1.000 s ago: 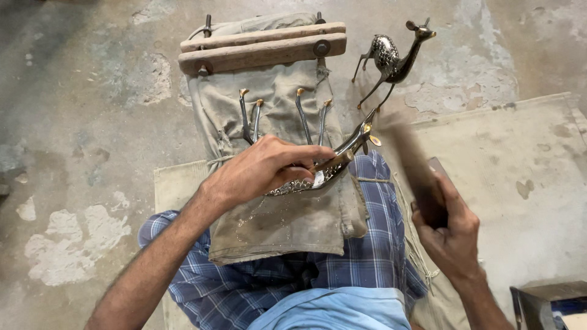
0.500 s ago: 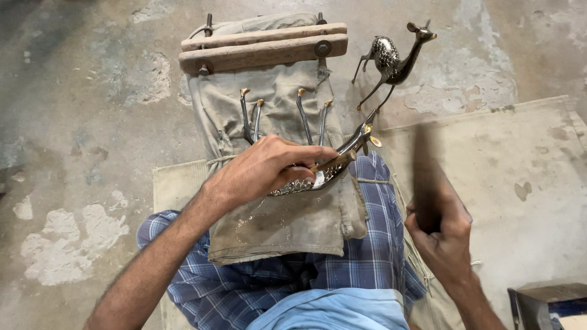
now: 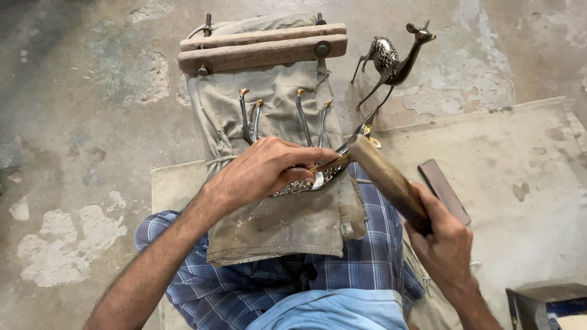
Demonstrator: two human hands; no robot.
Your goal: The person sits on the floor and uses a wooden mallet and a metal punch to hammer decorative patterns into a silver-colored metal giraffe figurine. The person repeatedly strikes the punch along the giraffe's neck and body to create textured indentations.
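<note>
The left hand [image 3: 263, 171] presses a brass animal figure [image 3: 309, 180] down on the canvas cloth [image 3: 275, 220] over the person's lap, fingers [image 3: 299, 156] curled together around it and a thin chisel [image 3: 327, 165], with the figure's four legs [image 3: 281, 119] pointing up toward the wooden clamp [image 3: 263, 49] at the cloth's far edge. The right hand [image 3: 443, 244] grips a wooden mallet [image 3: 385, 177], fingers wrapped tight around its handle, its head touching the chisel's end. A finished brass deer [image 3: 394, 61] stands on the concrete floor [image 3: 79, 122], just beyond the mat's [image 3: 520, 159] far edge.

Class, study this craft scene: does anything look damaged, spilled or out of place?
Yes: glittery metal flecks lie scattered on the worn cloth below the left hand, and the concrete floor is cracked and patchy. The deer figurine stands upright.
</note>
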